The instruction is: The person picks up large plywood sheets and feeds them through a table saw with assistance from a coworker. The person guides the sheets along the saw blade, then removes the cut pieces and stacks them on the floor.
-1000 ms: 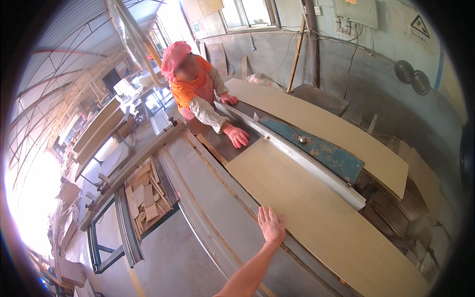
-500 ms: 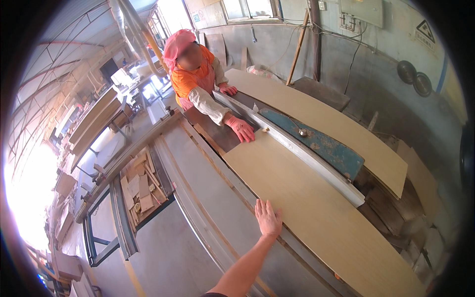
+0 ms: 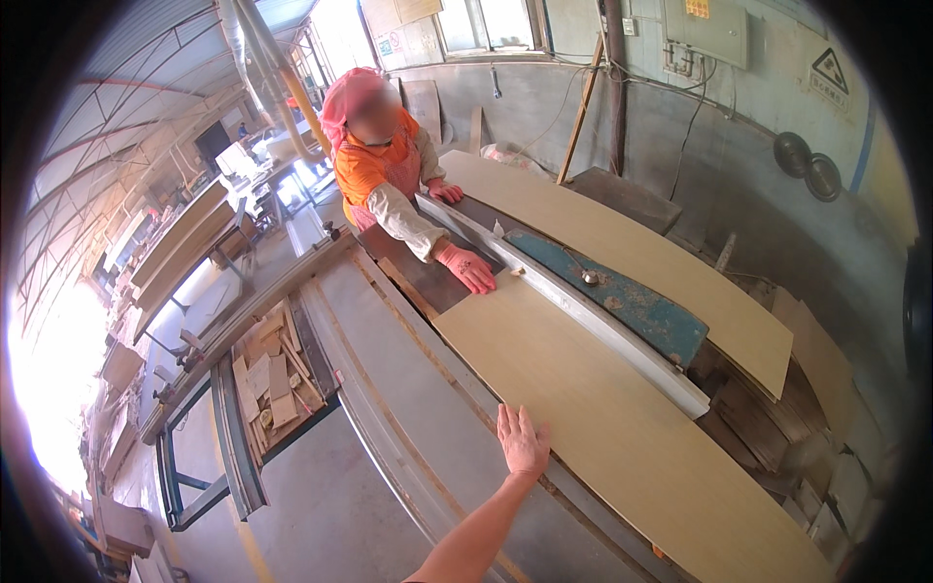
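My left hand point(image 3: 525, 449) rests palm down on the near left edge of a long pale wood panel point(image 3: 612, 428), its fingers stretched out and slightly apart. The panel lies along a light metal fence point(image 3: 603, 335) on the saw table. At the panel's far end a co-worker's pink-gloved hand point(image 3: 466, 269) touches the corner. The co-worker's other gloved hand point(image 3: 445, 190) is beyond the fence, near a second pale panel point(image 3: 661, 257). My right hand is out of view.
A worn blue-green metal guard point(image 3: 612, 296) with a round knob stands beside the fence. To the left, a tray of wood offcuts point(image 3: 277, 384) sits in the sliding frame point(image 3: 228, 452). More boards point(image 3: 768, 428) are piled at the right. The co-worker point(image 3: 374, 160) stands at the far end.
The whole view has shifted slightly. The co-worker's near hand stays at the panel's far corner, and my left hand remains on its edge.
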`<state>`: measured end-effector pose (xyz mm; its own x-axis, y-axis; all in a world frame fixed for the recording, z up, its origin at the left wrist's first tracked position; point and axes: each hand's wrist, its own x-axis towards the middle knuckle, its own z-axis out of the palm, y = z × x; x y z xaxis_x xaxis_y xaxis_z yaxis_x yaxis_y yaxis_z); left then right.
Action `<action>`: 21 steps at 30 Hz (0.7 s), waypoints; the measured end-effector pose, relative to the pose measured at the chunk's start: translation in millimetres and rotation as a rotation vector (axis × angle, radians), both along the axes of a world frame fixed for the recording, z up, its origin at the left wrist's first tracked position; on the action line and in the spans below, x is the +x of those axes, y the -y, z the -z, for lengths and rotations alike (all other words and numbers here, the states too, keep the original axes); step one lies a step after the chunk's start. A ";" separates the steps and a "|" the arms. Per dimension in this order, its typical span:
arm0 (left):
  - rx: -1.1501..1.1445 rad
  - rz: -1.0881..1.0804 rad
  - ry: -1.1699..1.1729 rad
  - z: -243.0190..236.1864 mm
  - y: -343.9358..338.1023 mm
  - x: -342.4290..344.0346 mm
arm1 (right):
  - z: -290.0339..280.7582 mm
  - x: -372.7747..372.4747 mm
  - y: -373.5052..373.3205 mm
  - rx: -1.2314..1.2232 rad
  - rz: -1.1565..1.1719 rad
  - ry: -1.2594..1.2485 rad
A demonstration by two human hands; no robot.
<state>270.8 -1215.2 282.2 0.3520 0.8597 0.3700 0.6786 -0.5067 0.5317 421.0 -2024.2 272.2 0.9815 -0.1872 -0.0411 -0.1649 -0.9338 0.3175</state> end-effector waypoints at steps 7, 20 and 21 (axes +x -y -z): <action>-0.019 0.015 -0.006 1.8 -6.3 2.4 | 28.9 5.0 39.8 0.230 -0.492 0.463; -0.008 -0.010 -0.052 2.1 -25.7 -3.4 | 28.3 4.1 -42.8 0.315 -0.489 0.407; -0.010 -0.010 -0.052 2.0 -27.5 -3.4 | 27.4 3.7 -47.7 0.324 -0.475 0.398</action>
<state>267.3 -1187.6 280.2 0.3616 0.8670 0.3429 0.7105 -0.4944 0.5007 424.7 -1976.5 244.8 0.9062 0.2268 0.3569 0.2389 -0.9710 0.0106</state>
